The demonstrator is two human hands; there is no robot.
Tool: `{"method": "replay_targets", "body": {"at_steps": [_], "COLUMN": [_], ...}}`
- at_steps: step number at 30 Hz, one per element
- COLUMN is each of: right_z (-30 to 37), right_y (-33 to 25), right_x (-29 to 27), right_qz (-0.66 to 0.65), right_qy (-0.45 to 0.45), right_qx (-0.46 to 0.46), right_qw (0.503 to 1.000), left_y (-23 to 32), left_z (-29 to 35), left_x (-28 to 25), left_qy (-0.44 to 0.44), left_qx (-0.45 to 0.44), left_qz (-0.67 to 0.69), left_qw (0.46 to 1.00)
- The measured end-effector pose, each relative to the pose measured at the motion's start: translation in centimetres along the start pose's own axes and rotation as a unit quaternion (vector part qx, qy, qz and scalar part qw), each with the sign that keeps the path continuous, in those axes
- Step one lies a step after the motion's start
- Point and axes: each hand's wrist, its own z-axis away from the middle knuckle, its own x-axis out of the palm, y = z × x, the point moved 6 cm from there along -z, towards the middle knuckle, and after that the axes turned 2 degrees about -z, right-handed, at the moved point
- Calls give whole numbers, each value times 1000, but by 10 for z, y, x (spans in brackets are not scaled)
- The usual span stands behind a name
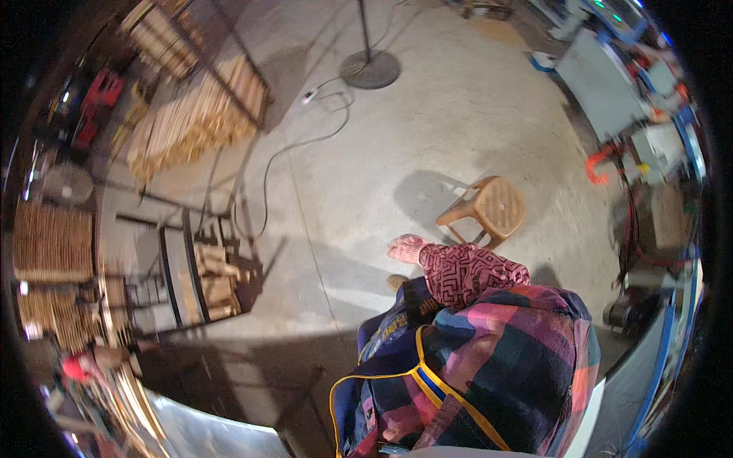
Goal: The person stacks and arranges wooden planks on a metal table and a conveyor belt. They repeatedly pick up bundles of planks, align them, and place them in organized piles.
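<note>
My right hand (405,248), in a pale pink glove, is held out over the concrete floor in front of my body. Its fingers look curled in, and nothing shows in them. A pink and dark patterned sleeve cover (477,275) runs up the arm to a plaid shirt (511,351). Nearest to this hand is a tan plastic stool (500,206), a little farther off and to the right, not touching it. My left hand does not show. A navy apron (385,328) with yellow edging hangs at my front, and one shoe tip (395,282) peeks out below the hand.
A black round stand base (370,69) and a cable (305,141) lie ahead on the floor. At left are a wood strip stack (198,118), a metal frame (183,267) with wood pieces, and piled boards (53,240). Machines with a grey panel (603,84) line the right.
</note>
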Motion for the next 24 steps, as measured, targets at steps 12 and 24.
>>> {"method": "replay_targets", "body": {"at_steps": [12,24], "right_z": [195,227], "right_y": [13,-104], "right_x": [40,47], "right_qz": [-176,-452], "right_qy": [100,149], "right_qx": [347,517], "right_qw": [916,712], "left_y": [131,147], "left_z": [-251,-229], "left_x": [-198,-105], "left_qy": [3,-272], "left_qx": [190,377], "left_qz": [-18,-378], "left_qw": [982,801]}}
